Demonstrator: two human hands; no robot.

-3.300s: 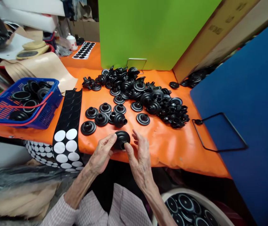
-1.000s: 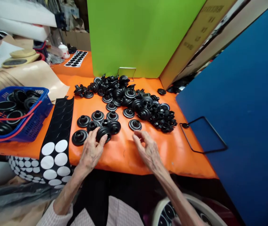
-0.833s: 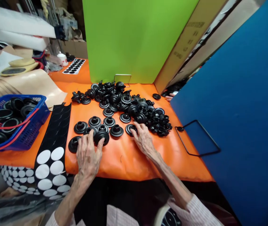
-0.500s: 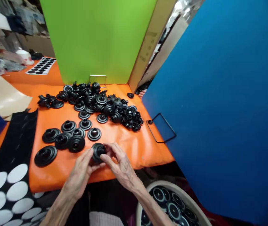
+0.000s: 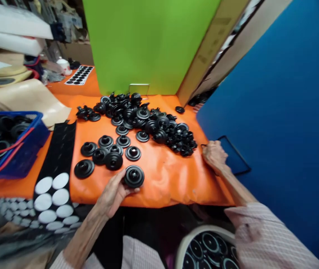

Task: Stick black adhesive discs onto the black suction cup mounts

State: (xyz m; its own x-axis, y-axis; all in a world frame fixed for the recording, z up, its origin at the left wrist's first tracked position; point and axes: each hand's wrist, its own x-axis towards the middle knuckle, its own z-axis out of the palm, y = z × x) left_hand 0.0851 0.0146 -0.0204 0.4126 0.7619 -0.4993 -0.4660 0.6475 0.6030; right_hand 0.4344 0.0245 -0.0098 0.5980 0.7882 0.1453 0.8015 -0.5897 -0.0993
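Note:
My left hand (image 5: 114, 196) grips a black stepped disc (image 5: 134, 175) with a raised centre, fingers under it and thumb at its edge, over the table's front. At the right edge of the table, my right hand (image 5: 215, 155) is closed with curled fingers beside the wire handle (image 5: 240, 158) of the blue panel. A dark bit of a small black part (image 5: 203, 145) shows at its fingertips; the rest is hidden. Several similar discs (image 5: 84, 169) lie loose left of the held one. Behind them spreads a heap of black knobbed parts (image 5: 148, 119).
A green panel (image 5: 151, 45) stands at the back, a large blue panel (image 5: 277, 112) at the right. On the left are a blue basket (image 5: 27, 149) of black rings and a black strip with white circles (image 5: 60, 181). A pale tub (image 5: 183, 246) holding black discs stands below the table.
My right hand has left the disc and moved right to the table edge, where a small black part lay. My left hand keeps the disc, now facing up. The view has swung left.

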